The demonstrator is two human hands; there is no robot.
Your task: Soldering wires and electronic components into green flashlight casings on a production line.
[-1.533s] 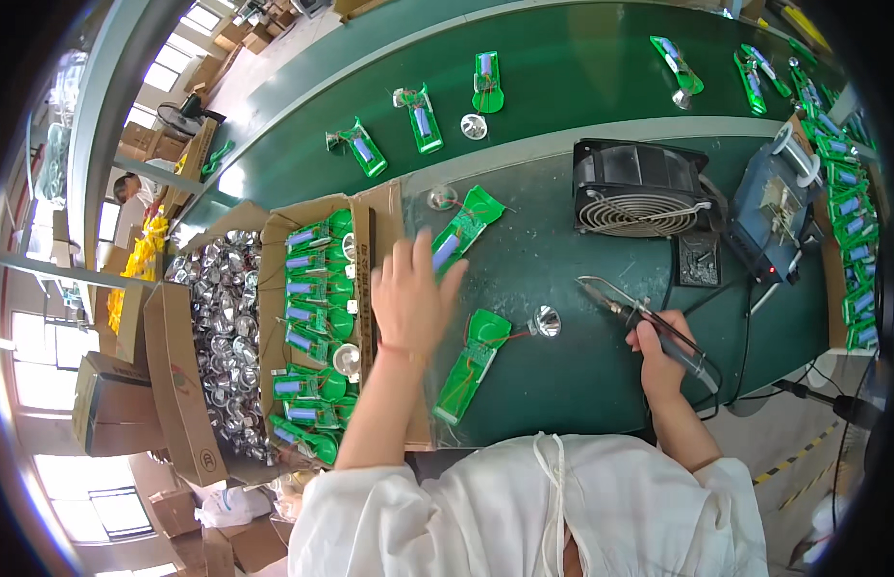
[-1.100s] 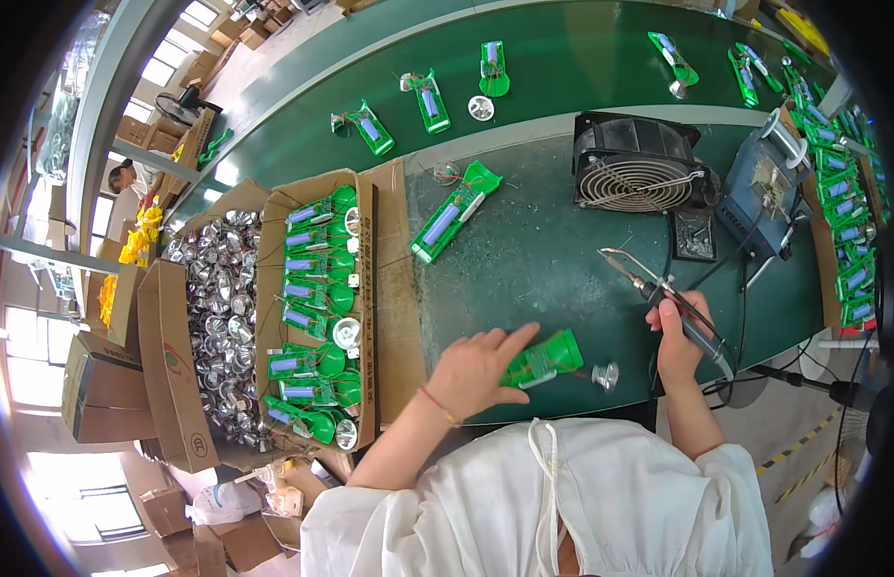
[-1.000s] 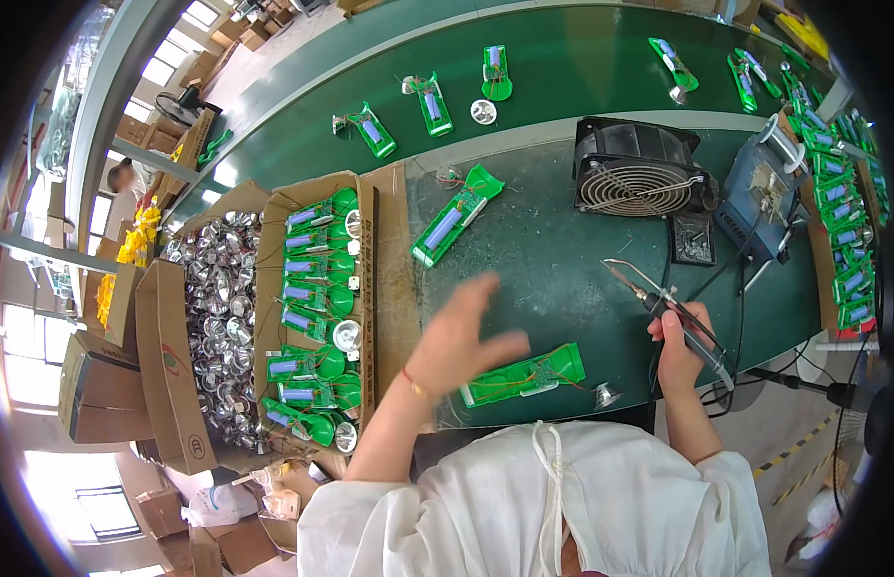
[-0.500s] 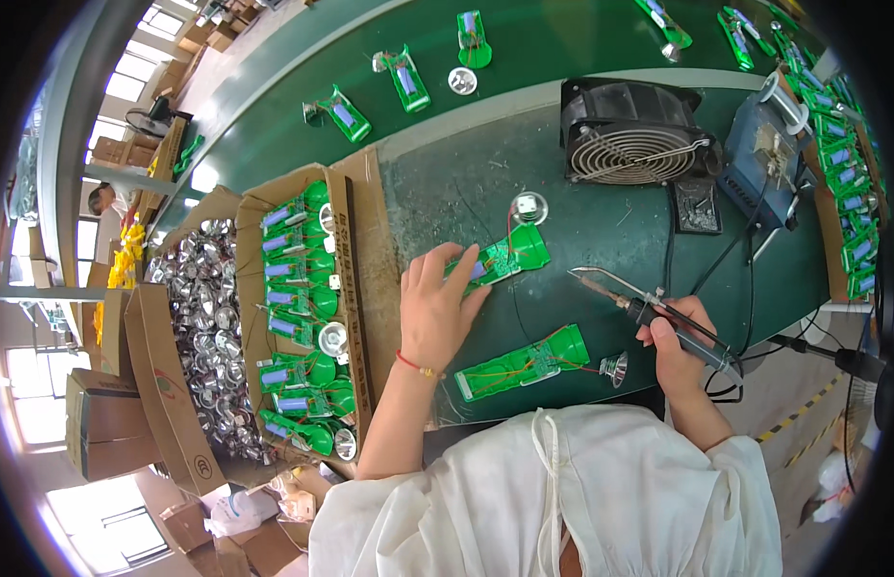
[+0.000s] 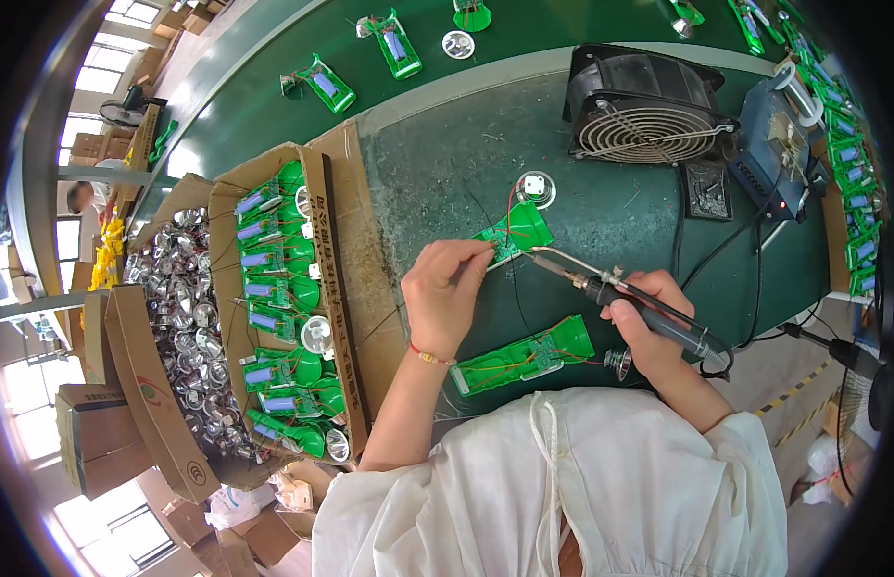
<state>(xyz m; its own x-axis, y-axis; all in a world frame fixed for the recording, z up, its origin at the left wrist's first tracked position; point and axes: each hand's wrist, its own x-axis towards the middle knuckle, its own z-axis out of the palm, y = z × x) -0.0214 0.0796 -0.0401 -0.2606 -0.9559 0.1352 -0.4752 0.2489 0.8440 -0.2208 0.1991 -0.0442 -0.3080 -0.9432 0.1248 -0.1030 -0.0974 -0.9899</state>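
Note:
My right hand is wrapped around a soldering iron with a curved metal tube along it. Its tip points at the circuit board in a green plastic housing. Thumb and forefinger of my left hand are pinched together at that board's left end; what they hold is too small to make out. A round reflector lamp lies just beyond the housing, wired to it in red. Nearer my body rests a second green housing with red wires and a small lamp.
On the left stand a carton of green housings and a heap of reflectors. A black fan and a blue soldering station are at the far right. More green units lie on the green belt beyond.
My left fingers have gone from spread over the housing to pinched at its board. The soldering iron has moved left, bringing its tip to the board. The whole view has shifted slightly.

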